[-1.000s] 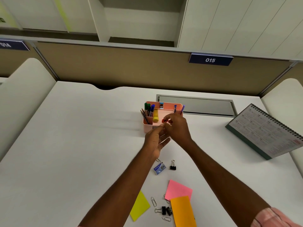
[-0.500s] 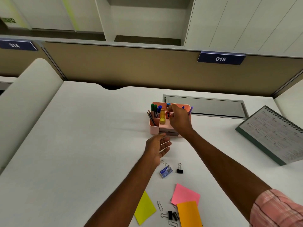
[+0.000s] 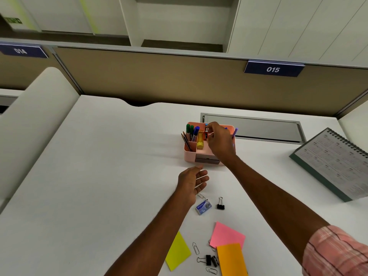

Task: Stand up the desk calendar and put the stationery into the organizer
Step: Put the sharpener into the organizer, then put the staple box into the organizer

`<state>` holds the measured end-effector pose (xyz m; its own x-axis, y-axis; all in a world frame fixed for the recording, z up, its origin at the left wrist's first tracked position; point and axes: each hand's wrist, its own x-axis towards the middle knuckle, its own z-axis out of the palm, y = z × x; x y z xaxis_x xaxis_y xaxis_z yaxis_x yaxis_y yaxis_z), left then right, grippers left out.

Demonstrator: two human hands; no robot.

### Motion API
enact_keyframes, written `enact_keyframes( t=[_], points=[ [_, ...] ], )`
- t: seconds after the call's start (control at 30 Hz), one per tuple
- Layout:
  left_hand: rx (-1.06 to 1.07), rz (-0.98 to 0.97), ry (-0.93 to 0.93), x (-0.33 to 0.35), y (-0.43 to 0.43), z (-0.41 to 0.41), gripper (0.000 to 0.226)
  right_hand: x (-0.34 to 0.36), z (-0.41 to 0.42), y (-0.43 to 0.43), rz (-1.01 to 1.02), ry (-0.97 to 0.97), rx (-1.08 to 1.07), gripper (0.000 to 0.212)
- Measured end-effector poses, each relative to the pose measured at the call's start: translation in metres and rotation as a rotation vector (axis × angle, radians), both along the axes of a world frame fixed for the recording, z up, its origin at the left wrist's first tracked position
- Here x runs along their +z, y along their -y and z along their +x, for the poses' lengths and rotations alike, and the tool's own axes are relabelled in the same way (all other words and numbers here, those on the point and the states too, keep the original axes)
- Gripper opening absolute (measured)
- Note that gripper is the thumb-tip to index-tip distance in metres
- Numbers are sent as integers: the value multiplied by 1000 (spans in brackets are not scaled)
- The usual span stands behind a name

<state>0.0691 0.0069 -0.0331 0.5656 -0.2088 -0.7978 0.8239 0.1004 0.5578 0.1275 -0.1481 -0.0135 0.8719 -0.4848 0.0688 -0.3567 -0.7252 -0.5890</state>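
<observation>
A pink sleeve, seemingly checked with thin dark lines, sits well behind the right hand; left forearm bare.

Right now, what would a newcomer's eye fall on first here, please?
The pink plastic desk organizer at mid-desk stands out, with the right hand pinching a small red item over it. Nearer, a pink sticky note, an orange sticky note and a yellow sticky note lie on the white desk.
</observation>
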Motion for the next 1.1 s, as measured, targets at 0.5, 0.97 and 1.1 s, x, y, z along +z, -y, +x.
enact_keyframes(
  t=[0.5, 0.97, 1.1],
  points=[
    [-127, 100, 208, -19, -25, -22, 15, -11, -117, -10, 193, 34, 27, 32],
    [-281, 189, 351, -32, -34, -69, 16, -87, -224, -24, 158, -252, 99, 37],
    [-482, 568, 675, -42, -43, -82, 8, -88, -234, -33, 148, -236, 115, 41]
  ],
)
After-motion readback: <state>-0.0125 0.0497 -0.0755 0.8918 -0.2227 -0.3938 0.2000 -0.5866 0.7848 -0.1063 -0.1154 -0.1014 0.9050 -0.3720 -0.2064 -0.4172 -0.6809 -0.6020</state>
